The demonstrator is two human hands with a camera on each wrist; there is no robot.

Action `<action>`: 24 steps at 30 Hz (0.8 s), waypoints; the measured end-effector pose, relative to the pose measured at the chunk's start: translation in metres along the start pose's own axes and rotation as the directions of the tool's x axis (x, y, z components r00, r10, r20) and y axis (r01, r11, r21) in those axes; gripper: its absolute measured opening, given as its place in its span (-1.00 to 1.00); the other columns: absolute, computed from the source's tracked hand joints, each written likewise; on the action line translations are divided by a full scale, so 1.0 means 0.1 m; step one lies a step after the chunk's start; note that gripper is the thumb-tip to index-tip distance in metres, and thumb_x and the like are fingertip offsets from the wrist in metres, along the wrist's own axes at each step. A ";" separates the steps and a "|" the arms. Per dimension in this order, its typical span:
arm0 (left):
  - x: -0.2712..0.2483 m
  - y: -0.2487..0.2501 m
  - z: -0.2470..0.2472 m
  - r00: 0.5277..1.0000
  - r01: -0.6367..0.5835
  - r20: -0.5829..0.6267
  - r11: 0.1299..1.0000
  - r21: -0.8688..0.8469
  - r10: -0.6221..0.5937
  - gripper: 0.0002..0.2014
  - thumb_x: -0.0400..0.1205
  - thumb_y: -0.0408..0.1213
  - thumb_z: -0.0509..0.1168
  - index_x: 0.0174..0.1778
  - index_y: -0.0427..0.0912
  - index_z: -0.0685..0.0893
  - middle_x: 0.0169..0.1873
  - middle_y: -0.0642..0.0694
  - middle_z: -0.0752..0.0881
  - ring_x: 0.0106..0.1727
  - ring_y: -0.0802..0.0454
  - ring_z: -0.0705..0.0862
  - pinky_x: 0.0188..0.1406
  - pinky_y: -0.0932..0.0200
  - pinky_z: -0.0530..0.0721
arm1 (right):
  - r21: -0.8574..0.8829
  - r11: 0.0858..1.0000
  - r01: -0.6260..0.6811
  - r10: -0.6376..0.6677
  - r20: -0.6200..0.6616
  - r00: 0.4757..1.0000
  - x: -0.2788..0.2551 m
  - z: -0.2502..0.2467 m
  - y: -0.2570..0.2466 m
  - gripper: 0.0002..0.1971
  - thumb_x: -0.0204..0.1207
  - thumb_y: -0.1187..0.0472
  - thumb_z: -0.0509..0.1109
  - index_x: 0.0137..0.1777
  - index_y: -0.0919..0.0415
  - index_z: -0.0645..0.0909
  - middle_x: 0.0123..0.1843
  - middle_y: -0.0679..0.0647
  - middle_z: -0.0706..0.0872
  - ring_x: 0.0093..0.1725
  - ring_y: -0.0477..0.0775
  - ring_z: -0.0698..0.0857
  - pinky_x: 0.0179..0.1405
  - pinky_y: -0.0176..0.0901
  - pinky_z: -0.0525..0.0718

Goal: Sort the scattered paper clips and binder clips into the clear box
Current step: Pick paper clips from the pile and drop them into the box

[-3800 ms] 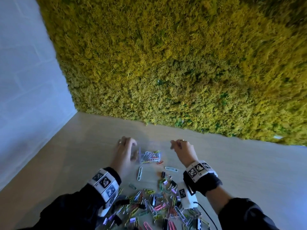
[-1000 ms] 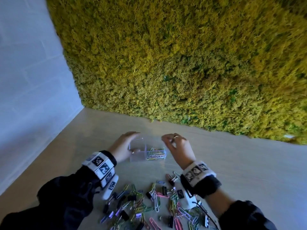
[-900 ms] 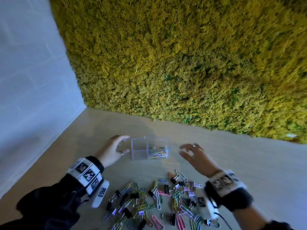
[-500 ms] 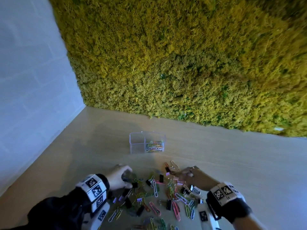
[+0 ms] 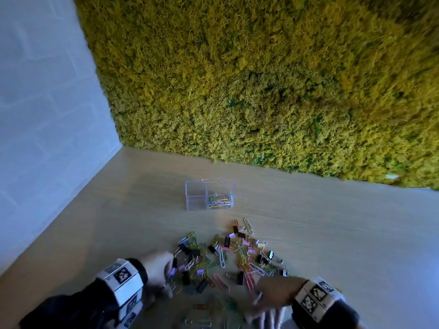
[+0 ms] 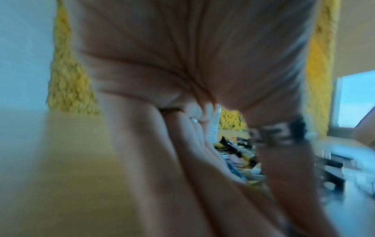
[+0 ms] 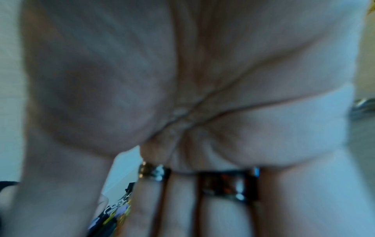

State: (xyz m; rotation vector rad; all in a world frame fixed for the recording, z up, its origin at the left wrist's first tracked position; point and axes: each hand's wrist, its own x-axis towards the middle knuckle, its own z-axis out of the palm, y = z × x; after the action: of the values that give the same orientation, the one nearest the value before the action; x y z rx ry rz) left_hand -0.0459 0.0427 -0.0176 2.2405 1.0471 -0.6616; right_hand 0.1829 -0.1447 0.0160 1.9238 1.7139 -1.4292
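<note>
wood table (image 5: 332, 233) | left hand (image 5: 158, 264) grip unclear | right hand (image 5: 273, 293) fingers straight on clip pile (image 5: 228, 257)

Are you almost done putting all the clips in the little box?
Not nearly. Done: a small bunch of colourful paper clips lies in the right compartment of the clear box; the left compartment looks empty. In hand: the left hand and right hand are both down at the pile, too blurred to tell what they hold. Left: a big pile of clips is spread on the table.

Both hands, left (image 5: 155, 264) and right (image 5: 273, 293), are motion-blurred, their grips unreadable.
</note>
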 end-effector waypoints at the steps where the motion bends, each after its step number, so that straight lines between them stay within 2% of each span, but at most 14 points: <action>1: 0.03 0.06 0.01 1.000 -0.021 -0.008 0.997 -0.074 0.021 -0.54 0.27 -0.17 0.60 -0.37 0.05 0.34 -0.36 0.11 0.53 -0.44 0.24 0.51 -0.43 0.28 0.46 | 0.130 0.991 0.010 -0.006 -0.029 1.000 0.04 -0.02 0.00 -0.66 0.52 -0.06 0.31 0.03 0.22 0.69 -0.03 0.15 0.80 -0.06 0.15 0.78 0.14 0.06 0.71; 3: 0.01 0.15 -0.03 0.997 -0.079 -0.031 0.972 -0.220 0.074 -0.61 0.36 -0.24 0.55 -0.30 0.04 0.38 -0.43 0.09 0.57 -0.63 0.30 0.53 -0.55 0.35 0.45 | 0.404 0.915 0.004 0.016 -0.047 0.999 0.06 -0.09 0.06 -0.78 0.55 0.04 0.29 -0.12 0.15 0.70 -0.26 0.02 0.79 -0.34 0.00 0.77 -0.11 0.01 0.77; 4: -0.03 0.17 -0.06 0.991 -0.121 -0.091 0.966 -0.231 0.102 -0.65 0.39 -0.22 0.53 -0.30 0.03 0.40 -0.45 0.08 0.59 -0.67 0.31 0.52 -0.57 0.37 0.45 | 0.477 0.879 0.006 0.024 -0.057 0.998 0.02 -0.12 0.08 -0.79 0.57 0.05 0.28 -0.15 0.11 0.68 -0.30 0.00 0.78 -0.38 -0.03 0.75 -0.20 -0.05 0.77; 6: -0.15 0.20 -0.11 0.973 -0.189 -0.170 0.963 -0.191 0.157 -0.72 0.43 -0.12 0.48 -0.35 0.05 0.44 -0.50 0.10 0.62 -0.63 0.32 0.54 -0.53 0.38 0.44 | 0.477 0.879 0.026 -0.005 -0.045 0.999 -0.12 -0.13 0.05 -0.73 0.58 -0.03 0.24 -0.15 0.09 0.69 -0.25 0.09 0.79 -0.35 0.04 0.77 -0.19 -0.03 0.76; 8: -0.29 0.25 -0.11 0.972 -0.237 -0.042 0.965 -0.115 0.233 -0.75 0.44 -0.02 0.45 -0.41 0.08 0.50 -0.47 0.12 0.66 -0.56 0.37 0.55 -0.43 0.41 0.46 | 0.225 0.974 0.033 -0.036 0.008 0.999 -0.19 -0.07 0.02 -0.58 0.54 -0.19 0.20 0.02 0.11 0.70 0.00 0.22 0.79 -0.10 0.16 0.78 0.07 0.04 0.69; 10: -0.39 0.33 -0.05 0.922 -0.331 0.206 0.943 -0.024 0.328 -0.85 0.46 0.04 0.40 -0.37 0.12 0.65 -0.29 0.12 0.77 -0.47 0.42 0.56 -0.26 0.46 0.48 | -0.038 0.999 0.021 -0.016 0.107 0.994 -0.21 0.03 -0.03 -0.51 0.56 -0.17 0.16 0.24 0.18 0.60 0.26 0.23 0.69 0.05 0.05 0.67 0.21 -0.10 0.55; 11: -0.40 0.37 0.01 0.877 -0.377 0.318 0.926 -0.010 0.360 -0.91 0.50 0.01 0.36 -0.22 0.13 0.73 -0.18 0.15 0.78 -0.43 0.47 0.56 -0.19 0.52 0.47 | -0.079 0.997 0.013 -0.001 0.152 0.988 -0.19 0.09 -0.07 -0.55 0.63 -0.02 0.14 0.35 0.28 0.51 0.34 0.27 0.62 0.08 0.02 0.60 0.21 -0.17 0.49; 13: -0.34 0.43 0.13 0.818 -0.406 0.406 0.909 -0.096 0.408 -0.77 0.57 -0.18 0.30 0.12 -0.06 0.71 -0.11 0.24 0.76 -0.38 0.55 0.56 -0.20 0.64 0.46 | -0.090 0.996 0.011 0.004 0.160 0.987 -0.13 0.13 -0.13 -0.60 0.68 0.14 0.09 0.41 0.37 0.42 0.33 0.30 0.61 0.14 0.07 0.63 0.18 -0.18 0.50; 15: -0.23 0.48 0.17 0.838 -0.334 0.367 0.911 -0.243 0.405 -0.78 0.55 -0.31 0.32 0.11 -0.18 0.71 -0.09 0.08 0.80 -0.33 0.47 0.62 -0.19 0.53 0.56 | 0.012 1.000 0.010 -0.011 0.076 0.997 -0.05 0.06 -0.15 -0.59 0.65 0.03 0.12 0.27 0.35 0.53 0.03 0.18 0.72 -0.16 -0.05 0.69 -0.09 -0.21 0.62; 16: -0.18 0.49 0.16 0.854 -0.292 0.337 0.902 -0.318 0.395 -0.84 0.55 -0.35 0.34 0.01 -0.16 0.72 -0.10 -0.05 0.81 -0.34 0.39 0.66 -0.21 0.42 0.61 | 0.116 0.993 0.025 -0.029 0.028 0.999 0.00 0.02 -0.15 -0.58 0.64 0.01 0.14 0.19 0.38 0.57 -0.04 0.23 0.73 -0.29 -0.14 0.65 -0.15 -0.26 0.62; 18: -0.12 0.50 0.09 0.877 -0.245 0.280 0.865 -0.437 0.390 -0.88 0.52 -0.37 0.38 -0.18 -0.03 0.66 -0.23 -0.02 0.76 -0.41 0.27 0.71 -0.29 0.28 0.66 | 0.280 0.956 0.084 -0.070 -0.058 0.996 0.09 -0.02 -0.11 -0.62 0.63 0.06 0.18 0.12 0.41 0.60 0.05 0.42 0.72 -0.37 -0.16 0.65 -0.15 -0.18 0.71; 20: -0.08 0.48 0.04 0.902 -0.299 0.169 0.858 -0.418 0.396 -0.79 0.48 -0.36 0.44 -0.27 0.06 0.59 -0.29 0.05 0.70 -0.40 0.26 0.68 -0.27 0.27 0.63 | 0.216 0.968 0.125 -0.081 -0.199 0.977 0.11 -0.03 -0.12 -0.66 0.60 0.07 0.25 0.10 0.38 0.61 0.02 0.37 0.75 -0.40 -0.20 0.63 -0.13 -0.04 0.77; 22: -0.08 0.47 0.03 0.922 -0.343 0.050 0.872 -0.349 0.383 -0.72 0.45 -0.37 0.46 -0.31 0.08 0.52 -0.32 0.09 0.64 -0.39 0.34 0.61 -0.30 0.43 0.55 | 0.095 0.975 0.202 -0.160 -0.335 0.929 0.10 0.02 -0.18 -0.63 0.51 0.03 0.36 0.18 0.29 0.57 0.00 0.05 0.69 -0.28 -0.27 0.57 -0.02 -0.14 0.74; 24: -0.08 0.47 0.10 0.938 -0.339 -0.014 0.904 -0.262 0.347 -0.66 0.43 -0.37 0.47 -0.28 0.09 0.44 -0.37 0.15 0.57 -0.41 0.36 0.52 -0.39 0.49 0.43 | 0.012 0.973 0.230 -0.209 -0.372 0.904 0.14 0.15 -0.22 -0.39 0.34 -0.15 0.43 0.32 0.15 0.48 0.22 -0.11 0.47 0.12 -0.18 0.52 0.28 -0.30 0.55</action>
State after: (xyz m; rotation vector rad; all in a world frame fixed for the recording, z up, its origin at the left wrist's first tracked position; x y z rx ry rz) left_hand -0.0146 0.0068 -0.0058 2.0998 0.6524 -0.3810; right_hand 0.1541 -0.1390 0.0073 2.2007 2.1376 -1.2506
